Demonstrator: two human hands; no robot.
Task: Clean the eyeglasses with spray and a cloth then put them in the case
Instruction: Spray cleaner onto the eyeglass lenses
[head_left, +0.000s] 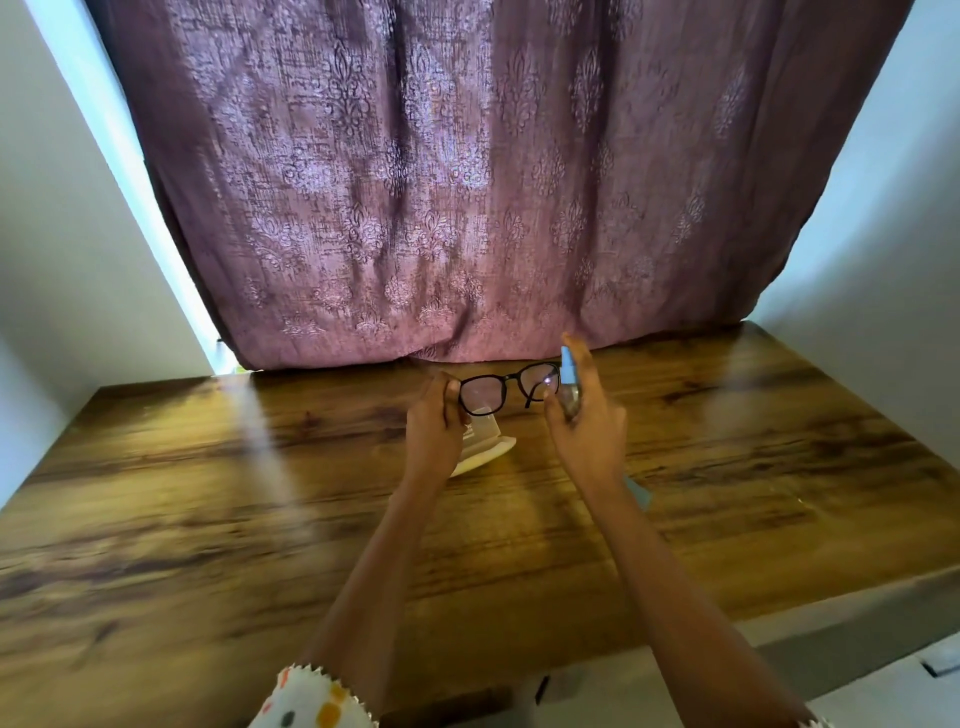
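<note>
Over the far middle of the tabletop (208, 519), the left hand (434, 431) pinches the black eyeglasses (506, 387) while the right hand (587, 421), grip closed on the spray bottle (569, 376), aims at a lens—spraying step, so wiping with a cloth seems next.

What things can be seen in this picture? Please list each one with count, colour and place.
eyeglasses: one, black frame, held up above the table
spray bottle: one, blue top, in the right hand
case: one, whitish, on the table, partly hidden
blue object: one, on the table, mostly hidden by the right forearm
table: one, brown wood
curtain: one, purple, behind the table
left hand: holds the eyeglasses
right hand: holds the spray bottle
</note>
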